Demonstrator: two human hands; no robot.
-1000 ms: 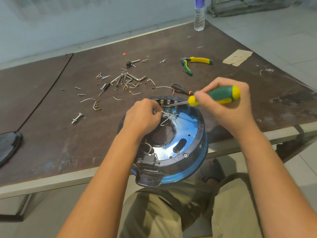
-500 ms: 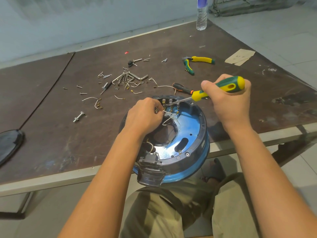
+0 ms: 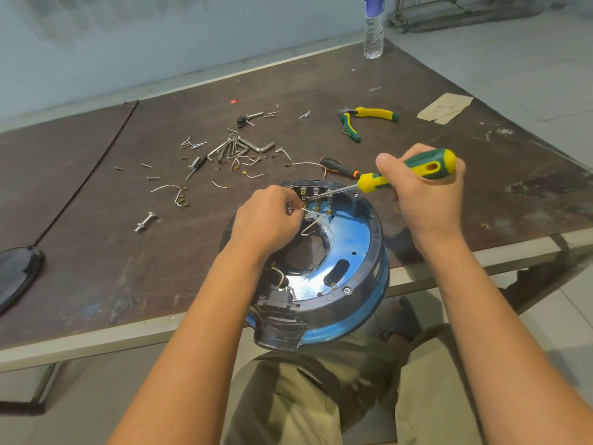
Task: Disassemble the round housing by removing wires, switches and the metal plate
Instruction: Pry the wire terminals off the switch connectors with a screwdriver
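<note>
The round housing [image 3: 362, 284] leans tilted against the table's front edge, over my lap. Inside it a shiny blue metal plate [image 3: 349, 239] shows, with a row of terminals at its far rim. My left hand [image 3: 266, 216] reaches into the housing and pinches a white wire [image 3: 313, 220] near those terminals. My right hand [image 3: 423, 197] grips a green and yellow screwdriver [image 3: 407, 171]. Its shaft slants down to the left, and the tip sits at the terminals. A black switch block [image 3: 279, 300] sits at the housing's near rim.
On the brown table [image 3: 112, 268] lie several loose screws, wire pieces and hex keys [image 3: 237, 149], a bolt [image 3: 144, 221], an orange-tipped screwdriver [image 3: 337, 167] and green-yellow pliers [image 3: 365, 118]. A water bottle [image 3: 373, 27] stands at the far edge. A dark round cover [image 3: 17, 277] lies left.
My right hand has lifted the screwdriver's handle end, so the shaft slants more steeply toward the terminals. My left hand keeps its pinch on the wire.
</note>
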